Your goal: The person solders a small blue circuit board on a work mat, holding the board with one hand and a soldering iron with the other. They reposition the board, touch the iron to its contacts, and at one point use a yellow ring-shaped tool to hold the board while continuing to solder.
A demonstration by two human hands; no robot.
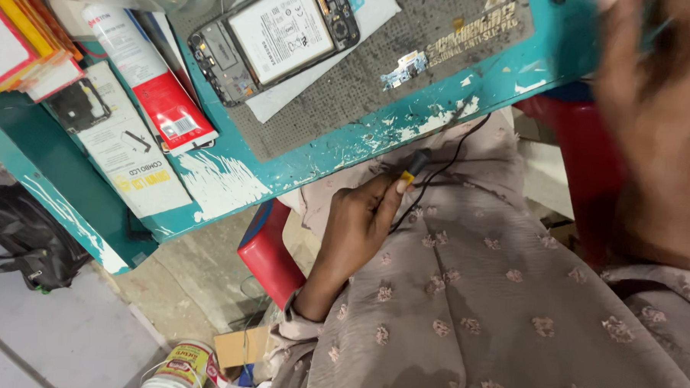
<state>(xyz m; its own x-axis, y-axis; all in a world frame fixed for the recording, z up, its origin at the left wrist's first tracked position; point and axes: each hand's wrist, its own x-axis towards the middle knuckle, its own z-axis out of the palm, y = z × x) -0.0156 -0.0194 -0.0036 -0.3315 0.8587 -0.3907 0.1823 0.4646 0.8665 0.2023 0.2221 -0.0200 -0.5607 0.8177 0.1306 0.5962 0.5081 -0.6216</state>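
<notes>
The teal bench [471, 91], its paint chipped white along the edge, carries a grey woven mat [380, 73] with an opened phone [278, 39] on it, battery showing. My right hand [653, 128] is a close blur at the frame edge; I cannot tell its grip. Below the bench, over my lap, my left hand [359, 221] pinches a small black-and-yellow probe [413, 166] with a thin black wire [453, 156] between thumb and fingers.

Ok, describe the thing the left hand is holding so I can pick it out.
Start at the teal workbench edge, then drop to the lap below it. The left hand pinches a small black probe with a yellow band, trailing a thin black wire. Nothing else nearby has a cable.
</notes>
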